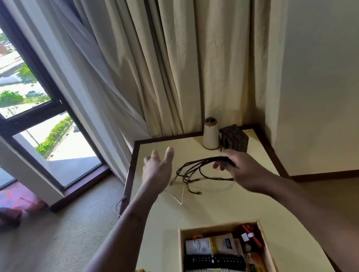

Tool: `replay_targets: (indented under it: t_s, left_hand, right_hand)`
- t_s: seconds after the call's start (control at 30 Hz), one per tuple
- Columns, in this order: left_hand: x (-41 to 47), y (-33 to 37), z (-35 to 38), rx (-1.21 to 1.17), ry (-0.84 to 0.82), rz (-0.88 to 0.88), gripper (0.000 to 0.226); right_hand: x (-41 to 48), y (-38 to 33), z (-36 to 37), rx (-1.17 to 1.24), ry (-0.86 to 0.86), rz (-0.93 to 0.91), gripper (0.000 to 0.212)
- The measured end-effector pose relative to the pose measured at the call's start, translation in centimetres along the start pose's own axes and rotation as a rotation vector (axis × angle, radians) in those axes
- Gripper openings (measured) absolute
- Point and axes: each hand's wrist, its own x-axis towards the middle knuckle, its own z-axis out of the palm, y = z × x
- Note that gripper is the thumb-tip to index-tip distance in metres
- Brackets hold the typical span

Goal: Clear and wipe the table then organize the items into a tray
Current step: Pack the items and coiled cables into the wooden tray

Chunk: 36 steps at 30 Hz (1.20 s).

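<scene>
The table [208, 210] carries the tray [217, 225] at its near edge, already packed with a tube, a remote and a stack of paper cups. A cone-shaped vase [210, 134] and a dark box [236, 138] stand at the far right corner.

The black cable bundle [192, 168] hangs over the middle of the table. The right hand [246, 170] has its fingers curled round 1 end, and the loops splay out leftward with loose tails drooping toward the top. The left hand [158, 169] hovers near the far left edge, fingers spread and holding nothing. A thin white cable [178, 194] lies on the table below the bundle.

The bundle looks light and limp, likely to sag, spread and snag. I would gather the loops with 2 hands, taking the free end of the coil to fold it small enough for the crowded tray.
</scene>
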Motion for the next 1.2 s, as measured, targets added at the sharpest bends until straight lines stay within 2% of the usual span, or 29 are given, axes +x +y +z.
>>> replay_targets:
  t_s: [0.03, 0.1, 0.13, 0.2, 0.23, 0.3, 0.43, 0.5, 0.53, 0.6, 0.67, 0.77, 0.87, 0.97, 1.03, 1.07, 1.1, 1.17, 1.2]
  left_hand:
    - [-0.4, 0.5, 0.3, -0.052, -0.066, 0.16, 0.096]
    - [-1.5, 1.7, 1.2, -0.074, -0.278, 0.388, 0.085]
    - [-1.9, 2.1, 1.7, 0.002, -0.319, 0.467, 0.069]
    - [-2.0, 2.4, 2.4, 0.087, -0.247, 0.555, 0.025]
    - [-1.8, 2.3, 2.6, 0.031, -0.213, 0.55, 0.01]
    - [-1.8, 2.3, 2.1, -0.157, -0.201, 0.496, 0.012]
    - [-1.8, 2.3, -0.2, -0.71, -0.281, 0.341, 0.016]
    - [-1.5, 2.6, -1.1, -0.894, -0.287, 0.284, 0.017]
    - [-1.2, 2.9, -1.4, -0.882, -0.257, 0.269, 0.018]
    - [-0.8, 3.3, -2.1, -0.642, -0.215, 0.271, 0.02]
    - [-0.9, 3.6, -2.6, -0.4, -0.327, 0.269, 0.015]
    - [-1.2, 3.9, -2.9, -0.376, -0.563, 0.221, 0.029]
    - [-1.6, 3.8, -2.7, -0.4, -0.609, 0.244, 0.031]
    - [-1.8, 2.4, -3.0, -0.391, -0.645, 0.284, 0.032]
    - [-2.1, 1.4, -3.2, -0.43, -0.659, 0.261, 0.034]
    - [-2.3, 1.3, -3.1, -0.46, -0.666, 0.25, 0.035]
    - [-2.6, 1.5, -2.9, -0.472, -0.679, 0.249, 0.036]
    - [-3.3, 2.8, -2.3, -0.436, -0.714, 0.294, 0.035]
    - [-3.7, 3.7, -1.9, -0.412, -0.724, 0.323, 0.035]
  right_hand:
    - [0.5, -0.3, -0.3, -0.017, -0.035, 0.012, 0.021]
    - [1.2, -1.1, -0.7, -0.032, -0.058, 0.009, 0.021]
    - [1.5, -1.4, -0.9, -0.029, -0.039, 0.006, 0.021]
    - [1.8, -2.0, -1.4, 0.024, 0.058, 0.014, 0.021]
    - [1.9, -1.8, -1.6, 0.08, 0.117, 0.034, 0.021]
    - [1.7, -1.5, -2.3, 0.198, 0.188, 0.092, 0.021]
    - [1.4, -0.1, -2.7, 0.432, 0.199, 0.189, 0.031]
    - [1.1, 0.4, -2.7, 0.478, 0.215, 0.215, 0.032]
    - [0.9, 0.6, -2.7, 0.464, 0.213, 0.219, 0.031]
    - [0.8, 0.6, -2.4, 0.473, 0.182, 0.212, 0.03]
    - [1.0, 0.3, -2.2, 0.525, 0.135, 0.186, 0.033]
    - [1.6, -1.0, -2.0, 0.443, 0.087, 0.119, 0.032]
    - [2.3, -1.8, -2.0, 0.314, 0.235, 0.082, 0.03]
    - [3.0, -1.0, -3.1, 0.397, 0.518, 0.098, 0.031]
    - [2.7, -0.7, -3.5, 0.319, 0.571, 0.109, 0.025]
    - [2.4, -0.8, -3.3, 0.213, 0.526, 0.111, 0.019]
    - [1.9, -1.0, -2.7, 0.09, 0.447, 0.095, 0.028]
    - [1.3, -1.7, -0.8, -0.124, 0.29, -0.015, 0.059]
    - [1.2, -2.1, 0.1, -0.164, 0.236, -0.1, 0.057]
